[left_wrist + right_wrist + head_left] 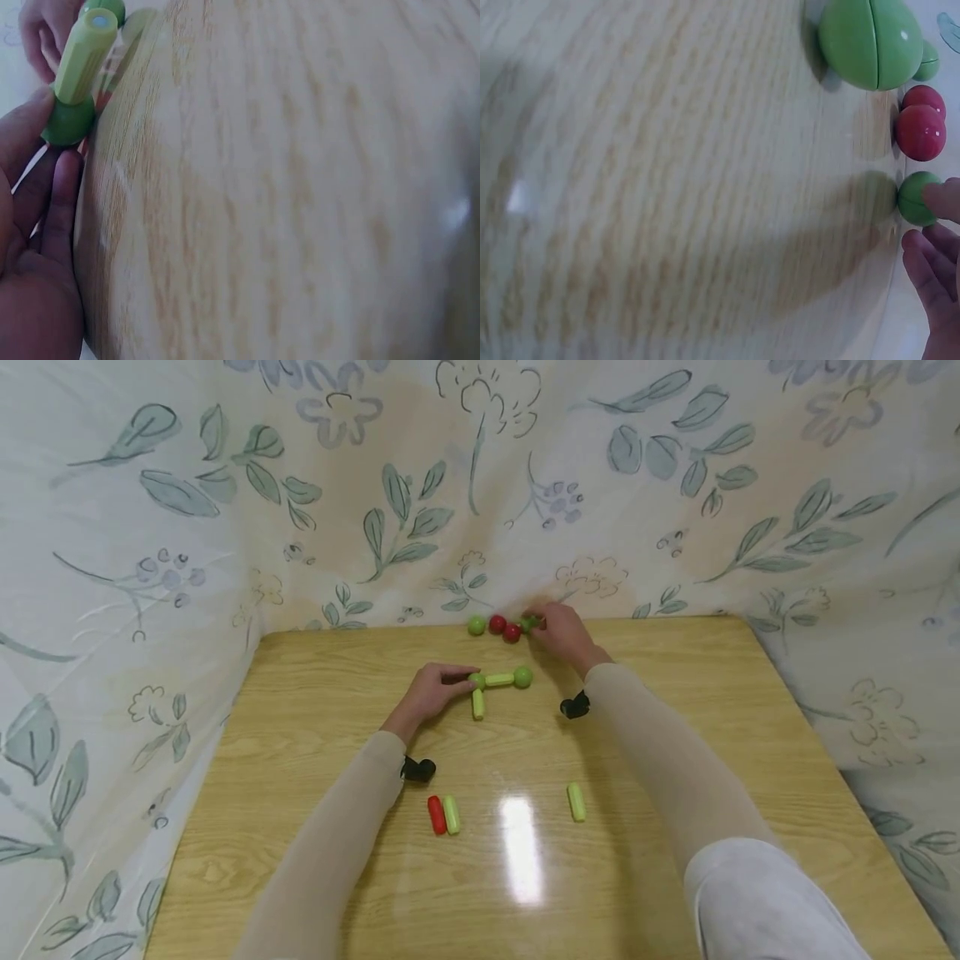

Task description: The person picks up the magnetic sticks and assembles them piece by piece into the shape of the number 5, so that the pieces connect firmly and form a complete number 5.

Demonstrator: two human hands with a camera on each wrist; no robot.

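Observation:
My left hand [435,691] pinches a green ball [69,124] at the corner of a joined piece in the middle of the table. From that ball one yellow-green rod [478,705] points toward me. A second yellow-green rod [498,680] runs right to another green ball [522,677]. At the back edge, the thumb and fingers of my right hand [562,633] are around a separate green ball [917,199]. Just left of it sit two red balls [512,632], and beyond them a green ball [476,625].
Nearer me lie a red rod [437,815] and a yellow-green rod [452,814] side by side. Another yellow-green rod [576,802] lies to their right. A floral cloth [480,485] hangs behind the wooden table [300,710] and along both sides.

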